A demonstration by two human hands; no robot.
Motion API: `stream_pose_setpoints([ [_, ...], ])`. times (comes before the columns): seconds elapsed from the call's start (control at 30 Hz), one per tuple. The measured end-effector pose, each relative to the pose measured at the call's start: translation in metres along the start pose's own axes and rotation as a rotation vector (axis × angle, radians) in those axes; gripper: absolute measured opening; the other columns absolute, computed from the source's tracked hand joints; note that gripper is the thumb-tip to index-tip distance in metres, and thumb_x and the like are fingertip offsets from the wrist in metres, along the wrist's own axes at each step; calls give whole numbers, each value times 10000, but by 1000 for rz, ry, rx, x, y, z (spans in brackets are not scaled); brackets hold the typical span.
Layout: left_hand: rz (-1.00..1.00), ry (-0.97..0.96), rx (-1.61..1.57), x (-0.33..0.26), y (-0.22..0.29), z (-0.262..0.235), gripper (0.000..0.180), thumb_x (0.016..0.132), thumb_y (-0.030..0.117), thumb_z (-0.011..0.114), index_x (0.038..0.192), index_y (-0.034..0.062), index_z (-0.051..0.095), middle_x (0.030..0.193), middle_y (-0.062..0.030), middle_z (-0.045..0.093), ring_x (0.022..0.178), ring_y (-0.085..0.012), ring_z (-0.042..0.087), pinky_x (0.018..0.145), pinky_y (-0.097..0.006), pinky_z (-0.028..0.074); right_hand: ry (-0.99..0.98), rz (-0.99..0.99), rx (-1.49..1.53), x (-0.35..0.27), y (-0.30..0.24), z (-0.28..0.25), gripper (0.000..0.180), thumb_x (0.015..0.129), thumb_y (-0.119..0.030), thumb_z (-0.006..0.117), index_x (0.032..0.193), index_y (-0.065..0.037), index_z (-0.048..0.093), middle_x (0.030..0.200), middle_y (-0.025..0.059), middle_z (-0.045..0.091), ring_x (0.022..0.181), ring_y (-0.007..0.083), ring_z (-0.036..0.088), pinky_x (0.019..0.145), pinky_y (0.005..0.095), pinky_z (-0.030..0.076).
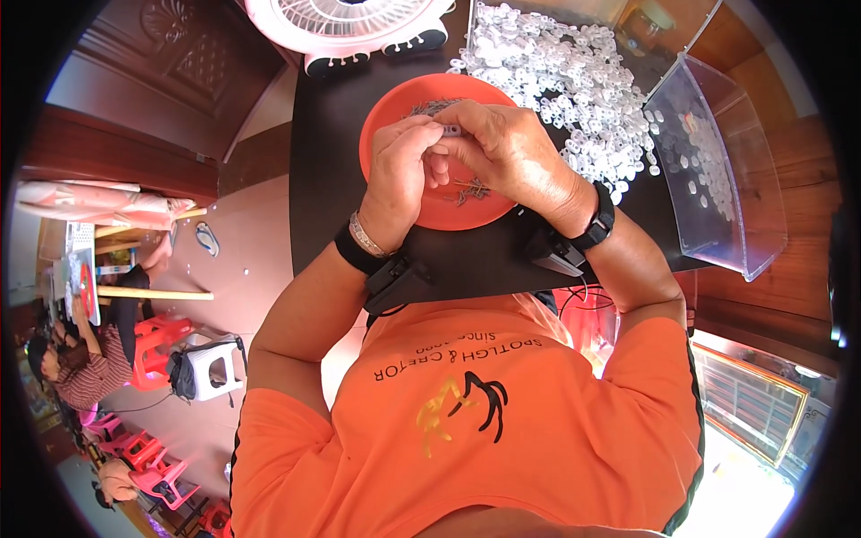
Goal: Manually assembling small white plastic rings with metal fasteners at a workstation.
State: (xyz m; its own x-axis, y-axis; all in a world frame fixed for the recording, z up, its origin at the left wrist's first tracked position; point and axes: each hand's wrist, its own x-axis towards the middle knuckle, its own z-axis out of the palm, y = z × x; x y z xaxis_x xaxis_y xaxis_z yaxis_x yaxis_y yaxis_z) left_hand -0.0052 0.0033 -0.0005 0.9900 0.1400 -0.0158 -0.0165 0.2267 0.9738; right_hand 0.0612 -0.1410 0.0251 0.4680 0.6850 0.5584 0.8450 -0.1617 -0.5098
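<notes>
Both my hands meet over an orange bowl (381, 112) on the dark table. A small pale plastic piece with dark holes (451, 130) sits between the fingertips. My left hand (397, 166) pinches its left end with thumb and forefinger, the other fingers curled. My right hand (516, 148) closes on it from the right, thumb below and forefinger above, and covers part of it. Small thin metal parts, perhaps screws or pins, lie in the bowl as a grey heap (432, 108) at the far side and a smaller cluster (471, 190) nearer me.
A large pile of small whitish oval pieces with holes (574, 81) spreads right of the bowl. Beyond stands a clear plastic bin (744, 260), tipped on its side, with more pieces. A white fan (359, 22) stands at the back. At far left a person (90, 368) sits near red stools (157, 350).
</notes>
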Motion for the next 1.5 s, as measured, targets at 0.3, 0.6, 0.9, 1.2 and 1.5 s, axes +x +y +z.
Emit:
stream_pose_setpoints([
  [0.3,-40,36,-25,-3,-2,0,307,900,202,383,761,2,570,594,-60,525,503,-134,498,476,-234,374,-23,-80,-120,-3,7,7,177,761,-101,639,913,-32,581,739,110,618,665,287,626,577,346,505],
  [0.6,96,23,-20,0,4,4,264,868,207,447,792,-3,588,600,-39,529,525,-110,493,498,-217,364,99,-109,-67,-1,4,-4,280,737,-159,726,967,-60,600,774,88,639,685,254,643,595,309,520],
  [0.9,157,19,5,-2,4,2,250,844,178,460,719,-13,564,575,-26,483,504,-91,431,488,-222,340,63,-124,-67,-1,0,-1,276,751,-157,716,959,-55,565,781,90,629,649,256,623,565,304,502],
  [1.2,205,27,65,-4,5,3,253,850,154,450,686,-14,544,562,-20,460,493,-85,410,470,-224,326,45,-150,-102,-2,-1,2,221,771,-120,688,918,-49,539,769,95,616,645,265,612,555,313,493],
  [1.5,252,31,130,0,6,3,257,923,188,444,749,23,535,602,6,449,530,-69,432,486,-209,313,130,-185,-60,4,7,-7,236,752,-160,709,937,-42,622,805,101,645,722,286,641,647,343,517],
])
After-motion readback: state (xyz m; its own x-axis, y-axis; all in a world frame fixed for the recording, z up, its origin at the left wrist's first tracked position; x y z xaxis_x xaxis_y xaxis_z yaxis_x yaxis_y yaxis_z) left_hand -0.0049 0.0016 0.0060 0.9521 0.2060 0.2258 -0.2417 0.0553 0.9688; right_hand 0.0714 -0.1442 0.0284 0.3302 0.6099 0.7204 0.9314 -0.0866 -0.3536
